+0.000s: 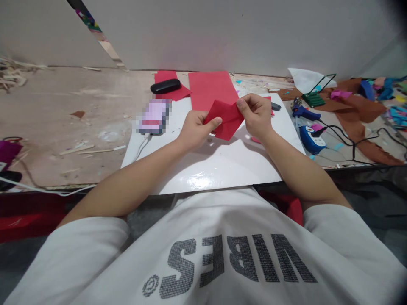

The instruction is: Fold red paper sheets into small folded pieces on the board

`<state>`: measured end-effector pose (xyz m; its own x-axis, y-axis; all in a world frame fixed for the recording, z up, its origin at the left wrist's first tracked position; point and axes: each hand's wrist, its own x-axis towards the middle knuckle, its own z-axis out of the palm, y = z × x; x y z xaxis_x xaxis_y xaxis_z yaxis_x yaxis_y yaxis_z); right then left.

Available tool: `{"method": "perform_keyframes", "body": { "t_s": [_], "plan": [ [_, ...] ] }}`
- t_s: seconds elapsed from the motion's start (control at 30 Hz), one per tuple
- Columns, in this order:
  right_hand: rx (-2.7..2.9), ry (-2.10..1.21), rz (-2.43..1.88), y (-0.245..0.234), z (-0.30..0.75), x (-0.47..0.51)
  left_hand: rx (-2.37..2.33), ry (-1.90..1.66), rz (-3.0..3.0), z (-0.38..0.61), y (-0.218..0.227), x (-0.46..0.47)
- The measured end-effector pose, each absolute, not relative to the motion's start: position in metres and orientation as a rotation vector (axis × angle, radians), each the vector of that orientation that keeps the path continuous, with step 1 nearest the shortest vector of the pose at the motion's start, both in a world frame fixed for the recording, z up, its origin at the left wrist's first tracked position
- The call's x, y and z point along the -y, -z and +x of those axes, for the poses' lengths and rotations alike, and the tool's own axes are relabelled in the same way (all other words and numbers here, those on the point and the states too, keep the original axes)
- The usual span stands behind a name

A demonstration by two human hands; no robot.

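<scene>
Both hands hold a folded red paper piece (226, 119) just above a glossy white board (216, 165). My left hand (194, 132) is closed on its left edge, thumb pressed on top. My right hand (256, 116) pinches its upper right corner with curled fingers. The paper is creased into an angular shape and tilts slightly. A flat red paper sheet (208, 88) lies on the table just behind the hands.
A phone (154, 117) with a cable lies at the board's left corner, a black case (165, 86) behind it. Blue glue guns (310, 137) with black cords, a green stand (314, 98) and brown and coloured scraps crowd the right. Wooden sticks (92, 150) lie left.
</scene>
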<state>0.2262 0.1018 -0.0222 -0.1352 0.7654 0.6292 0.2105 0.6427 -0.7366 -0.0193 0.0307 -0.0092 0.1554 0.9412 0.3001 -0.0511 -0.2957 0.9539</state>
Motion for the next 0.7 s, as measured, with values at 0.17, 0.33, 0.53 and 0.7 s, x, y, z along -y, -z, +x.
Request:
{"method": "perform_keyframes", "body": {
  "t_s": [0.17, 0.33, 0.53, 0.7],
  "plan": [
    [1.688, -0.536, -0.844, 0.026, 0.222, -0.098, -0.884, -1.284, 1.467, -0.02, 0.014, -0.033],
    [1.952, -0.452, -0.662, -0.005, 0.234, -0.081, -0.891, -1.22, 1.566, -0.026, 0.01, -0.032],
    [2.23, -0.395, -0.681, -0.028, 0.25, -0.073, -0.933, -1.209, 1.673, -0.028, 0.0, -0.028],
    [2.257, -0.362, -0.756, -0.014, 0.248, -0.08, -0.989, -1.237, 1.767, -0.025, 0.001, -0.024]
  ]
}}
